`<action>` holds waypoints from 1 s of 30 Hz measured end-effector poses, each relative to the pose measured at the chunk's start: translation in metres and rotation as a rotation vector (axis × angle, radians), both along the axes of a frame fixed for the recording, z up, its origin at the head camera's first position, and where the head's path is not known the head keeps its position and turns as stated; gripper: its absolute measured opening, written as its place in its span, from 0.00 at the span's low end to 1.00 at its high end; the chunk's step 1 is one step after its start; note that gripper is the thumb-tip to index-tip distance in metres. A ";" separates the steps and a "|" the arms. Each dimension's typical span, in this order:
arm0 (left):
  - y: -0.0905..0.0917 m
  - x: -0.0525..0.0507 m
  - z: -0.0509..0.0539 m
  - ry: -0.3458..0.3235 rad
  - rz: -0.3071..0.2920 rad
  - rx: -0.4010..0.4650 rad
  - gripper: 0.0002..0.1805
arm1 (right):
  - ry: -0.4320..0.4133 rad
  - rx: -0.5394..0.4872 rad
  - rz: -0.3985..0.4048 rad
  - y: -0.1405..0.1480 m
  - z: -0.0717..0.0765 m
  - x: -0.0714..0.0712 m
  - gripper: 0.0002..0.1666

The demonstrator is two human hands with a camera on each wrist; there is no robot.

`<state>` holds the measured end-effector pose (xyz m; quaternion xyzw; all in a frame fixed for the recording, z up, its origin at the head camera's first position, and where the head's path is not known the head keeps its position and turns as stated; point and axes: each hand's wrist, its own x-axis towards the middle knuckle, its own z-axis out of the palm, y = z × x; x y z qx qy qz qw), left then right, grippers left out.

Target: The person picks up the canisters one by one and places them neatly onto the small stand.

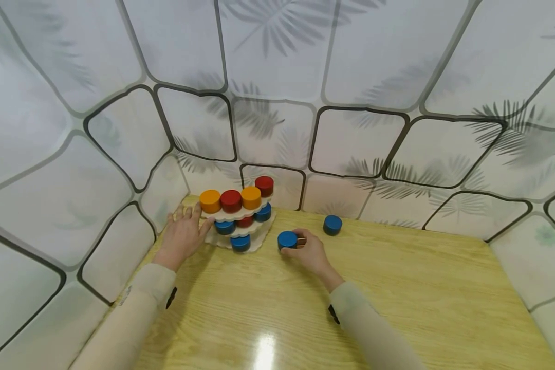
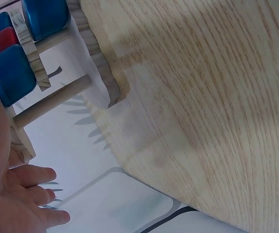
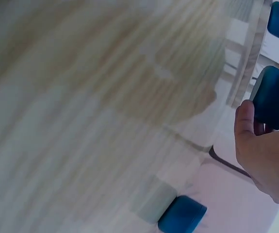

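Note:
A scalloped wooden tiered stand [image 1: 260, 234] at the back left carries small round tins. On its top tier sit orange tins [image 1: 210, 201] and red tins [image 1: 231, 201]; blue and red ones show on the middle tier, and a blue tin [image 1: 240, 243] on the lowest. My left hand [image 1: 183, 234] touches the top tier's left end, its fingers extended, as the left wrist view shows near a wooden post [image 2: 52, 102]. With thumb and fingers, my right hand [image 1: 311, 253] holds a blue round tin [image 1: 287, 240] just right of the stand.
Another blue tin [image 1: 332, 225] stands on the wood-grain tabletop [image 1: 421, 288], behind and right of my right hand. Patterned wall covering [image 1: 358, 141] rises along the table's back edge and at the left side.

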<state>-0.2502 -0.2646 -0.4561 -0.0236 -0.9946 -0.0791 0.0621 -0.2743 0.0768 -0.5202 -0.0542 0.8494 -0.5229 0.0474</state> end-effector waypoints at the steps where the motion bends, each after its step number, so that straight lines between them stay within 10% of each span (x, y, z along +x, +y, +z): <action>1: 0.000 0.000 0.000 0.003 0.000 -0.002 0.40 | -0.004 -0.005 0.003 -0.002 -0.001 0.000 0.39; 30: -0.001 0.000 -0.001 0.006 -0.003 0.013 0.40 | 0.026 -0.011 0.162 -0.048 -0.001 -0.001 0.37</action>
